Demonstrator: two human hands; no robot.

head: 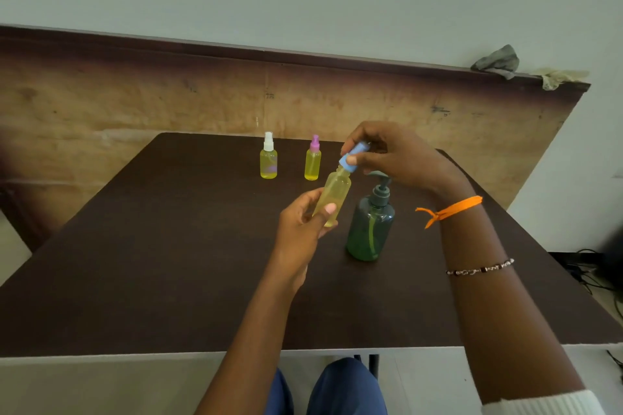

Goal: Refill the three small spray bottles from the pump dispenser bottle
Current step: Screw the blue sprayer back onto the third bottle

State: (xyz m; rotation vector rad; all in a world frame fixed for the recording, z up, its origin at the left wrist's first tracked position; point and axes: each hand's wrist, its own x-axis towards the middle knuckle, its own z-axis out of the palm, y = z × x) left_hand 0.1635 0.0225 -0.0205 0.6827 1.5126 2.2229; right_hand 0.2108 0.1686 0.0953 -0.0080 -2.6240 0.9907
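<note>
My left hand (pixel 303 222) grips a small yellow spray bottle (pixel 335 189), tilted above the dark table (pixel 168 246). My right hand (pixel 391 155) pinches its blue spray cap (pixel 352 157) at the bottle's neck. Right below stands the green pump dispenser bottle (pixel 371 229) with a grey pump head, partly hidden by my right hand. At the back of the table stand two more small yellow bottles, upright: one with a white cap (pixel 268 157), one with a pink cap (pixel 313 160).
A brown board (pixel 135 104) leans against the wall behind the table. A grey rag (pixel 497 61) lies on its top edge at the right. Cables (pixel 593 273) trail on the floor to the right. My knees show below the table's front edge.
</note>
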